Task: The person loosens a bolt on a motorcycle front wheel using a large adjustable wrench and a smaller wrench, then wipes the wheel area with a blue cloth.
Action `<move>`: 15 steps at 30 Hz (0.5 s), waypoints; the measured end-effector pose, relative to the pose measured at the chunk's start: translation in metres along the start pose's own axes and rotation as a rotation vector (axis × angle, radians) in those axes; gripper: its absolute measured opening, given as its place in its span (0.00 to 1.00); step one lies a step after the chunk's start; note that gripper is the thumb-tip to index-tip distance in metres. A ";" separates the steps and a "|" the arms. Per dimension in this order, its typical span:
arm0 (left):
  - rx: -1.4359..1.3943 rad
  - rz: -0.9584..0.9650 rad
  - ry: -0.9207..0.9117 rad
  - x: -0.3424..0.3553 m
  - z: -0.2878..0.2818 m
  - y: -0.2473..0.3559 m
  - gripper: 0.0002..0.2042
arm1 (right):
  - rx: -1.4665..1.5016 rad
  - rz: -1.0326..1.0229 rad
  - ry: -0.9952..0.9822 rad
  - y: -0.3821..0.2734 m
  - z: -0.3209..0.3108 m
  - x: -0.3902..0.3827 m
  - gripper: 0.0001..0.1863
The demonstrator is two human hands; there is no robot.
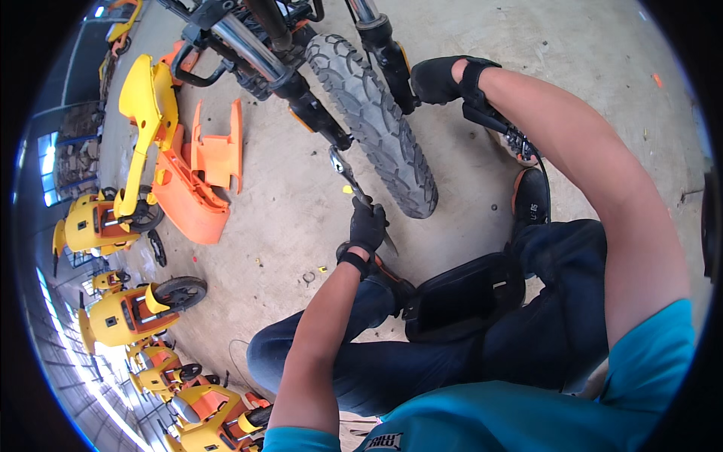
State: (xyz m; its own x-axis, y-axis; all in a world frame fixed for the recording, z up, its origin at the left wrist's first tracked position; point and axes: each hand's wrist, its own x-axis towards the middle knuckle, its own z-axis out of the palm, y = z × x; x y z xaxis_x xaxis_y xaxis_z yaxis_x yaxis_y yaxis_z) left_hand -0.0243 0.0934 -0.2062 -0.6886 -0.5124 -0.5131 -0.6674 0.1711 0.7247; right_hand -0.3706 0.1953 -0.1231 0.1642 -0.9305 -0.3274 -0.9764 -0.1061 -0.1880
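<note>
Left hand (368,224): we held one wrench (338,162), floor (275,192) open leftward; one tyre (373,120), two fork legs (318,113) beyond. We couldn't tell grip of right hand (438,80).

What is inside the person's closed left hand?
The left hand holds a metal tool; its shiny head shows beyond the hand, near the lower end of a fork leg. The part inside the hand is covered, so its shape cannot be seen.

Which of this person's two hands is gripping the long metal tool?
The left hand: the metal tool sticks out of its fist, while the right hand is beside a fork leg.
</note>
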 end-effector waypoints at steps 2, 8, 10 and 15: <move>0.026 -0.062 -0.004 0.017 0.008 -0.012 0.16 | 0.034 0.008 0.025 0.003 0.005 -0.005 0.08; 0.075 0.210 0.040 0.095 0.017 -0.117 0.12 | 0.276 0.173 0.110 -0.002 0.015 0.000 0.09; 0.038 0.187 0.003 0.113 0.017 -0.127 0.12 | 0.152 0.100 0.101 0.001 0.017 -0.002 0.09; -0.231 0.093 0.049 0.114 0.021 -0.109 0.13 | 0.133 0.177 0.071 -0.010 0.005 -0.008 0.10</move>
State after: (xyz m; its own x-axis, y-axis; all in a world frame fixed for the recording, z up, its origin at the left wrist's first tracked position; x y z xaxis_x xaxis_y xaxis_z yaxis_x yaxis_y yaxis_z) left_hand -0.0355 0.0344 -0.3536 -0.7254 -0.5448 -0.4207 -0.5157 0.0253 0.8564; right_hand -0.3616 0.2050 -0.1231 -0.0231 -0.9533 -0.3011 -0.9612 0.1040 -0.2556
